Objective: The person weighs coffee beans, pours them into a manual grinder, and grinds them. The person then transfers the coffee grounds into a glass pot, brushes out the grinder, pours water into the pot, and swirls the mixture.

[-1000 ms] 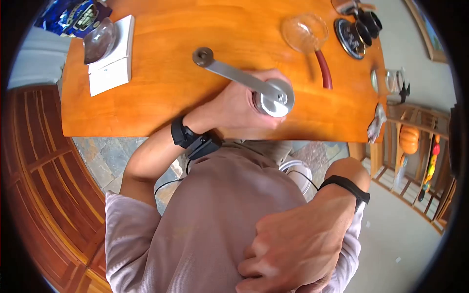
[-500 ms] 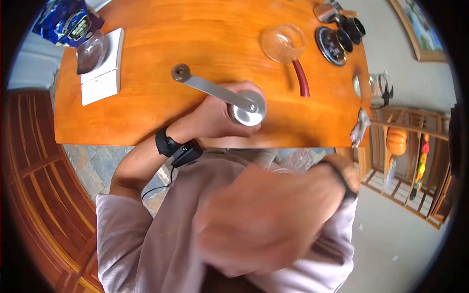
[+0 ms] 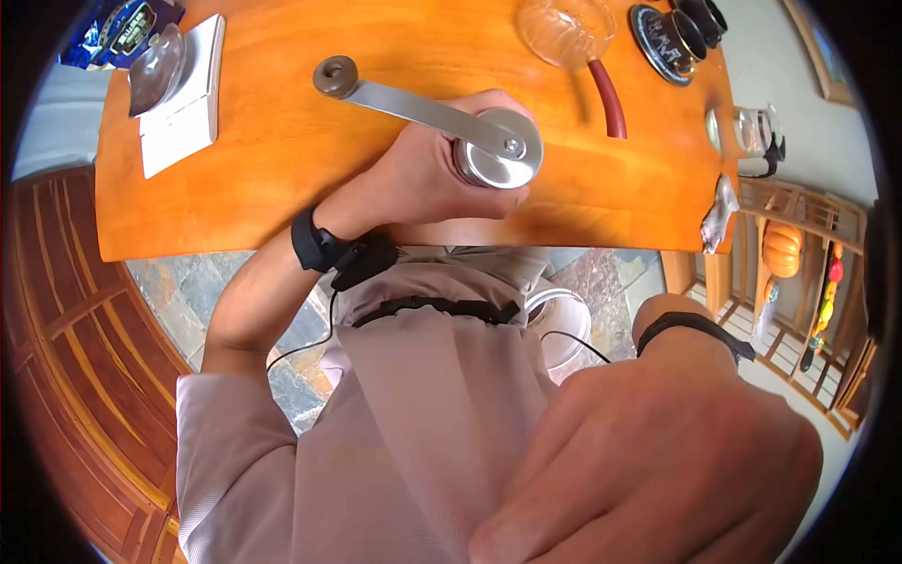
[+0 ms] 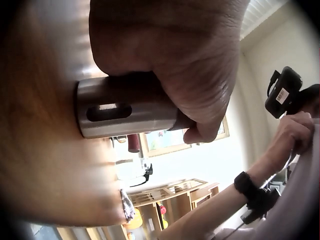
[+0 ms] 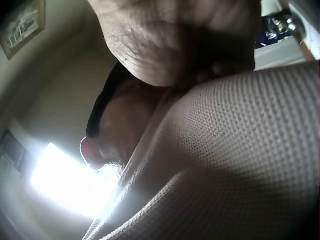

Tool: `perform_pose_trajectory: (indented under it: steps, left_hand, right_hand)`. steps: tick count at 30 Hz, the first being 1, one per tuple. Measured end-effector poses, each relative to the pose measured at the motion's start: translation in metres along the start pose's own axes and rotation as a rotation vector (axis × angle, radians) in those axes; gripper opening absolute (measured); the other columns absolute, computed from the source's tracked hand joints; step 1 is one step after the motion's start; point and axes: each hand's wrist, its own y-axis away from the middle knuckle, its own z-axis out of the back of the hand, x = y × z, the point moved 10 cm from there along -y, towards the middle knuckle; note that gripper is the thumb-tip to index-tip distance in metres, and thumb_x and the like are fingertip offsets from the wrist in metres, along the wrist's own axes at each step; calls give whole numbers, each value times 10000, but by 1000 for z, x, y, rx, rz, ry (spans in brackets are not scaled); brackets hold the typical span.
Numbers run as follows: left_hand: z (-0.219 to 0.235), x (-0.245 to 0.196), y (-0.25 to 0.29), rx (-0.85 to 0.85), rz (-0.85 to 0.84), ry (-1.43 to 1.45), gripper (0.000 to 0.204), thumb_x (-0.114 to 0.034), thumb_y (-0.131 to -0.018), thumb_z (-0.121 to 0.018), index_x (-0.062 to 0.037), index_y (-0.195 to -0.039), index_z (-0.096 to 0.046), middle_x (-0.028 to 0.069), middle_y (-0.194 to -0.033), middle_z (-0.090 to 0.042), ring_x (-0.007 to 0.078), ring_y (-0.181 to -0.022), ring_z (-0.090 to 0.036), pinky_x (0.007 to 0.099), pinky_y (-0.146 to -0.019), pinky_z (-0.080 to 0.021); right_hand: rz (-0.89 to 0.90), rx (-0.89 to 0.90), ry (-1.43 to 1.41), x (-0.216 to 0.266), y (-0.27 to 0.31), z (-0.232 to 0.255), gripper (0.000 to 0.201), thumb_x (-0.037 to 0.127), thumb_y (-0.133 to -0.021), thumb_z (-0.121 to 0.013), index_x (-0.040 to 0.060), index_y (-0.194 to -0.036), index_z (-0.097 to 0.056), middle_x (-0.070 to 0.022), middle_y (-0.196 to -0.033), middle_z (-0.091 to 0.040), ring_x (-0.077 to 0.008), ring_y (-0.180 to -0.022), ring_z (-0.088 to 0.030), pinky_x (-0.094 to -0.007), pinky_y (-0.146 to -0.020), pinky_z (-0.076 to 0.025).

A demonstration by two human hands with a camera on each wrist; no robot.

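Note:
My left hand (image 3: 427,169) grips a metal hand coffee grinder (image 3: 498,169) standing upright on the wooden table. Its crank arm points to the far left and ends in a brown knob (image 3: 335,77). A slot-shaped window shows in the grinder's steel body (image 4: 125,117) in the left wrist view. Close to the head camera, my right hand (image 3: 667,461) is up at the chest, gripping the shirt (image 5: 240,140). Folds in the cloth run up to its curled fingers, which are mostly hidden in the right wrist view.
To the left, a clear dish (image 3: 158,70) rests on a white box (image 3: 183,122) beside a blue bag (image 3: 113,33). Farther right are a glass vessel with a red handle (image 3: 607,99), dark cups on a saucer (image 3: 658,42), a glass pot (image 3: 742,132) and a cloth (image 3: 721,214).
My right hand has swung left across the chest, then back right and nearer the head camera. The belt now shows below the shirt. My left hand keeps its grip on the coffee grinder.

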Motion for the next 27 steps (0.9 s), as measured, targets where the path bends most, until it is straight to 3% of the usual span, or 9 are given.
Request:
perform_pose_trajectory:
  steps: [4, 17, 19, 20, 22, 23, 25, 26, 27]
  left_hand:
    - [-5, 2, 2, 26, 6, 29, 369, -61, -766, -797, -63, -1095, -629, -26, -942, -635, 49, -871, -568, 237, -783, -498]
    - [-2, 0, -1, 26, -19, -1, 391, -37, -706, -795, -73, -1061, -635, 0, -940, -670, 83, -860, -632, 267, -773, -522]
    - [-3, 0, 1, 35, 65, 62, 380, -56, -702, -804, -71, -1046, -644, 4, -934, -666, 95, -861, -632, 276, -772, -518]
    - [-4, -3, 0, 45, 28, 83, 371, -70, -699, -809, -72, -1033, -649, 7, -923, -663, 104, -855, -630, 278, -768, -514]
    - [-5, 1, 3, 39, 65, 86, 376, -74, -695, -811, -72, -1034, -649, 7, -919, -661, 106, -854, -630, 281, -768, -514]
    - [-6, 3, 2, 41, 101, 96, 380, -78, -691, -814, -72, -1034, -649, 7, -914, -660, 108, -853, -629, 284, -767, -513]
    - [-9, -2, 5, 49, 35, 77, 389, -36, -718, -804, -48, -1068, -635, -15, -905, -655, 60, -841, -600, 253, -766, -499]
    - [-8, -4, 4, 54, 5, 38, 387, -35, -714, -806, -48, -1062, -636, -11, -901, -655, 65, -841, -604, 256, -767, -500]
    - [-5, -4, -1, 55, -28, -2, 385, -33, -710, -807, -48, -1055, -636, -7, -897, -656, 70, -841, -607, 258, -768, -501]
  right_hand:
    - [43, -42, -42, -16, -15, -23, 258, 203, -971, -545, -9, -833, -595, -161, -765, -616, -302, -676, -640, -377, -535, -510]
    - [186, -6, -56, -71, -132, -64, 372, 367, -954, -612, -5, -957, -629, -116, -803, -627, -300, -751, -644, -387, -603, -521]
    - [201, -77, 51, -85, -123, -98, 479, 415, -988, -558, -31, -1145, -641, -200, -1132, -629, -349, -1050, -615, -483, -843, -529]
    - [209, -54, 69, -81, -124, -97, 479, 415, -988, -558, -31, -1145, -641, -200, -1132, -629, -349, -1050, -615, -483, -843, -529]
    - [327, 173, 2, -64, -121, -117, 595, 453, -1006, -510, -42, -1329, -576, -255, -1414, -496, -409, -1262, -510, -581, -1024, -427]
    - [334, 183, 13, -63, -125, -117, 595, 453, -1006, -510, -42, -1329, -576, -255, -1414, -496, -409, -1262, -510, -581, -1024, -427]
    - [390, 417, 22, -60, -130, -140, 638, 469, -1017, -479, -53, -1380, -535, -265, -1502, -430, -413, -1333, -469, -609, -1069, -377]
    - [523, 178, -106, -56, -129, -137, 623, 450, -1029, -480, -69, -1371, -531, -250, -1477, -475, -431, -1273, -526, -568, -1031, -438]
    - [528, 207, -85, -55, -130, -132, 623, 450, -1029, -480, -69, -1371, -531, -250, -1477, -475, -431, -1273, -526, -568, -1031, -438]
